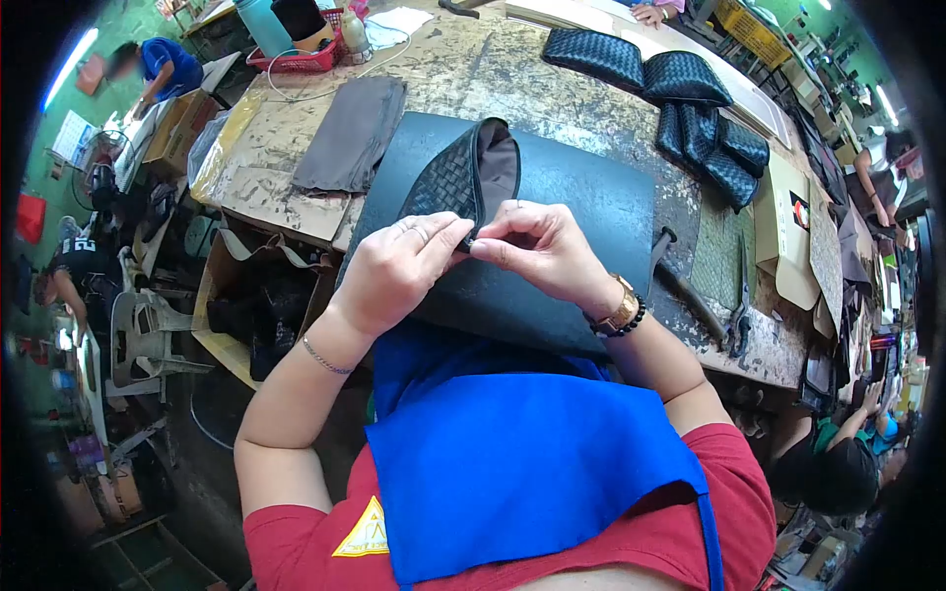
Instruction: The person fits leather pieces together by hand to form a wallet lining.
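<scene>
Both my hands meet at the near end of a black woven pouch (448, 184), which stands partly open over a dark board (581, 207). Its brown lining (499, 165) shows on the right side. My left hand (399, 261) pinches the pouch's near corner from the left, fingers closed. My right hand (547, 246) is closed too, thumb and forefinger pressed together at the same corner, where a small metal part, perhaps a zipper end, shows. The fingertips hide most of that corner.
Stacked dark cloth pieces (352, 133) lie left of the board. More woven pouches (690, 79) sit at the back right. A hammer (690, 295) and scissors (739, 310) lie on the right. A red basket (305, 61) stands at the back left. Other people work around the room.
</scene>
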`<state>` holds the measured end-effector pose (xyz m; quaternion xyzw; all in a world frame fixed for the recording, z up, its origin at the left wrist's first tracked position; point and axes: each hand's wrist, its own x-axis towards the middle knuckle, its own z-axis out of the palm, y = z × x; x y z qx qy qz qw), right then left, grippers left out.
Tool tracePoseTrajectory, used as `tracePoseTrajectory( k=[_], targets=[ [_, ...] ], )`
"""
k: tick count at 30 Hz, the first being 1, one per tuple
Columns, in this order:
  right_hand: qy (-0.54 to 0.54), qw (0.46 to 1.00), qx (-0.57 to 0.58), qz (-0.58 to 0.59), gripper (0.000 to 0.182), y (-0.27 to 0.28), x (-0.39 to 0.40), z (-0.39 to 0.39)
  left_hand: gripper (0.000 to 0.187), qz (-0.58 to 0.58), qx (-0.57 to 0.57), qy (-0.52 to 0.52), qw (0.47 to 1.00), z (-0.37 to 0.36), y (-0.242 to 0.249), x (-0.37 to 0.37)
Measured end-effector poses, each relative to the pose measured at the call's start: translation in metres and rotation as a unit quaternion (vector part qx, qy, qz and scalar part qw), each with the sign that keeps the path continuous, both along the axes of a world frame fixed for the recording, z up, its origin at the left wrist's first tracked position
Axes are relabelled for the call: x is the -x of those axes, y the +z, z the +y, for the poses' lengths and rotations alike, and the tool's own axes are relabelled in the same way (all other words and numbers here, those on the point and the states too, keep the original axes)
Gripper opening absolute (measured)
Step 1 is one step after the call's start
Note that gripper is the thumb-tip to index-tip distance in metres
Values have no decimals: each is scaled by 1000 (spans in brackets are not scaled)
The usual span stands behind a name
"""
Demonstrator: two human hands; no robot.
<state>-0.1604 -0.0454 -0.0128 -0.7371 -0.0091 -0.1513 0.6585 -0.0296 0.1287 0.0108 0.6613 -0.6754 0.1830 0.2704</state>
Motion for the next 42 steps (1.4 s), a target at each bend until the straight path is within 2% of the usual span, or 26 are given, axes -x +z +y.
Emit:
tracePoseTrajectory(
  k=[7,10,13,16,17,18,20,22,24,28,29,33,36,38,39,40,41,42],
  targets=[
    [-79,986,138,39,13,29,3,4,34,-12,19,5,1000,1,-7,-10],
    [-86,974,210,8,14,38,11,7,34,4,45,-17,999,2,-7,-11],
    [-90,990,82,70,14,33,13,2,32,32,69,-31,997,5,-7,-9],
    [-115,983,110,88,13,24,7,-4,29,103,90,-6,990,6,-11,-8],
    [-117,986,101,53,12,22,6,-1,28,133,93,15,987,5,-11,-7],
    [-116,982,149,8,12,25,3,-1,27,163,95,37,981,4,-10,-7],
    [-116,960,242,-84,12,41,-3,-1,24,262,119,44,957,0,-6,-5],
    [-104,910,377,-139,16,55,-7,-7,23,364,127,56,921,-1,0,-3],
    [-107,829,515,-191,19,66,-11,-12,23,366,139,44,919,-2,6,-6],
    [-64,754,617,-217,27,85,-12,-22,23,343,141,48,927,0,19,-9],
    [-81,730,627,-260,31,82,-14,-24,22,331,132,53,933,2,24,-8],
    [-103,715,593,-356,36,77,-15,-20,22,299,108,17,948,3,32,5],
    [-87,752,537,-374,37,76,-15,-18,35,321,118,7,940,14,17,15],
    [-149,795,498,-313,41,75,-10,-29,41,341,86,63,934,38,20,12],
    [-175,816,472,-285,44,73,-8,-36,42,366,114,112,917,59,8,-4],
    [-242,803,482,-253,50,69,-7,-60,45,388,144,164,895,85,-12,-28],
    [-310,791,475,-230,46,58,-5,-94,49,540,255,160,786,120,-36,-58],
    [-359,765,482,-230,45,50,-1,-131,53,666,354,150,639,153,-53,-79]
  ],
)
